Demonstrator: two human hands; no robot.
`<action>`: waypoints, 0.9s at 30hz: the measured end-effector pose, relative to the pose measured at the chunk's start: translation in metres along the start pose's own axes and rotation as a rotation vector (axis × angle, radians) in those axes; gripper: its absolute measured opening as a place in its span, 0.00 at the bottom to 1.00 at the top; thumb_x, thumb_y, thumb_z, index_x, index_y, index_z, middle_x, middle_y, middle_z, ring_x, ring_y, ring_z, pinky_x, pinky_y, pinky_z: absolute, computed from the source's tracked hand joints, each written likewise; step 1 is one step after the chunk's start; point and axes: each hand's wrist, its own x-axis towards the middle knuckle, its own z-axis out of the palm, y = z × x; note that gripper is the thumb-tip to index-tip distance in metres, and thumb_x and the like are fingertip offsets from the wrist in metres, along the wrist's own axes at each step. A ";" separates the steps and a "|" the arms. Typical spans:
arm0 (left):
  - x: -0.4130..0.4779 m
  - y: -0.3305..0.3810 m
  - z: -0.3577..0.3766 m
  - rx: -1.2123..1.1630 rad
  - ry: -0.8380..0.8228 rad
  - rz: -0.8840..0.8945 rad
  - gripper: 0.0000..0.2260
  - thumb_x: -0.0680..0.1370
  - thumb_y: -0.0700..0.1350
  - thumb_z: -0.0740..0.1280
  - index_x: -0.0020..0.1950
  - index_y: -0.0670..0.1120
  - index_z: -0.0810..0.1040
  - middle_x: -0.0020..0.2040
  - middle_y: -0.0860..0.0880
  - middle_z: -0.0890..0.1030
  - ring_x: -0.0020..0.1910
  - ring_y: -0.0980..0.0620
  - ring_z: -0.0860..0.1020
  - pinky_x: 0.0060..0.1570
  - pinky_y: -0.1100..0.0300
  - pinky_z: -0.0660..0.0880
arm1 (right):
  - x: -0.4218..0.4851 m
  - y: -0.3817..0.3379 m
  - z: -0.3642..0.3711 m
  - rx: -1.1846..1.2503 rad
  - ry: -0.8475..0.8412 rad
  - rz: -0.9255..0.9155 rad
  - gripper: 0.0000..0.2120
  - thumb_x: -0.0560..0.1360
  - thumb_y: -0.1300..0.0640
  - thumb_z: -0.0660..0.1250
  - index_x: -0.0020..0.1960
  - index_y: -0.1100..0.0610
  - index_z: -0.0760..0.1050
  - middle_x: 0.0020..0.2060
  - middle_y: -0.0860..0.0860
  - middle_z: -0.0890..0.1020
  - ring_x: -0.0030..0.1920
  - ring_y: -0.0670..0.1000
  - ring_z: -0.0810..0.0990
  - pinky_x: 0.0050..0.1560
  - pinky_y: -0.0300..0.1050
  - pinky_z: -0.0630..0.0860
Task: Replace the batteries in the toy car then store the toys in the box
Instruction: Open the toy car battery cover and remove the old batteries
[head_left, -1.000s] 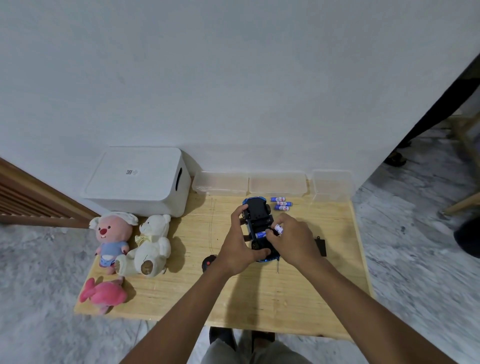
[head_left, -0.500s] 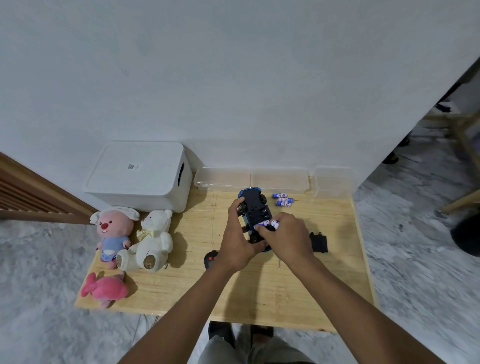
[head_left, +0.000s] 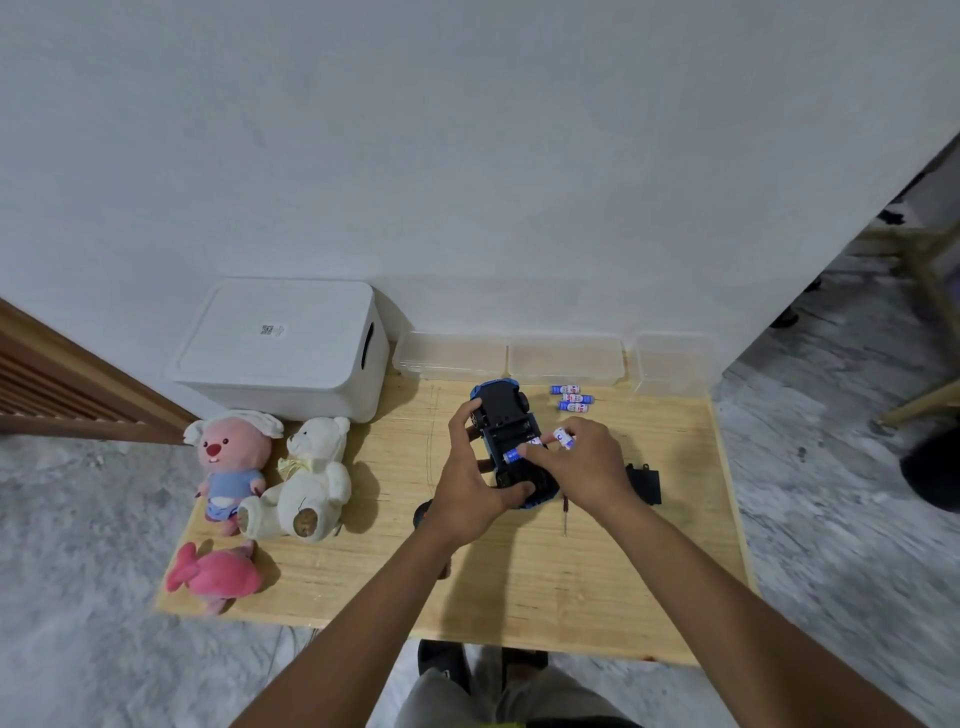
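Pinching batteries (head_left: 563, 438) in the curled fingers of the right hand (head_left: 587, 467), at the open bay of the upturned toy car (head_left: 501, 410). Gripped the car round its sides with the left hand (head_left: 470, 493), over mid-table. Logged three spare cells (head_left: 571, 399) just beyond, black cover (head_left: 644, 480) and screwdriver (head_left: 565, 514) beside the right wrist. Noted pale wooden table (head_left: 597, 582); lidded white box (head_left: 283, 348) and clear tubs (head_left: 563, 358) against white wall (head_left: 467, 156); three plush toys (head_left: 309, 478) at left edge. Recorded grey marbled floor (head_left: 831, 519) all round.
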 end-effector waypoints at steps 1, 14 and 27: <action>0.000 -0.001 -0.001 -0.001 -0.004 -0.002 0.49 0.70 0.36 0.80 0.77 0.64 0.53 0.70 0.55 0.71 0.55 0.60 0.82 0.54 0.56 0.83 | 0.000 0.000 -0.002 -0.002 -0.004 -0.015 0.17 0.68 0.48 0.80 0.49 0.58 0.80 0.40 0.43 0.78 0.38 0.44 0.77 0.33 0.36 0.71; 0.006 0.002 -0.011 -0.034 -0.086 -0.033 0.50 0.66 0.40 0.81 0.78 0.62 0.55 0.70 0.54 0.73 0.61 0.65 0.77 0.63 0.46 0.80 | 0.006 0.010 -0.015 -0.293 -0.077 -0.344 0.07 0.73 0.49 0.76 0.51 0.44 0.82 0.49 0.46 0.79 0.52 0.48 0.78 0.49 0.43 0.72; 0.011 0.004 -0.011 -0.057 -0.182 -0.071 0.49 0.69 0.34 0.81 0.77 0.66 0.57 0.71 0.53 0.71 0.60 0.51 0.82 0.58 0.51 0.83 | 0.009 -0.001 -0.008 0.157 -0.051 -0.199 0.11 0.81 0.59 0.61 0.51 0.47 0.81 0.47 0.40 0.83 0.45 0.41 0.81 0.42 0.36 0.75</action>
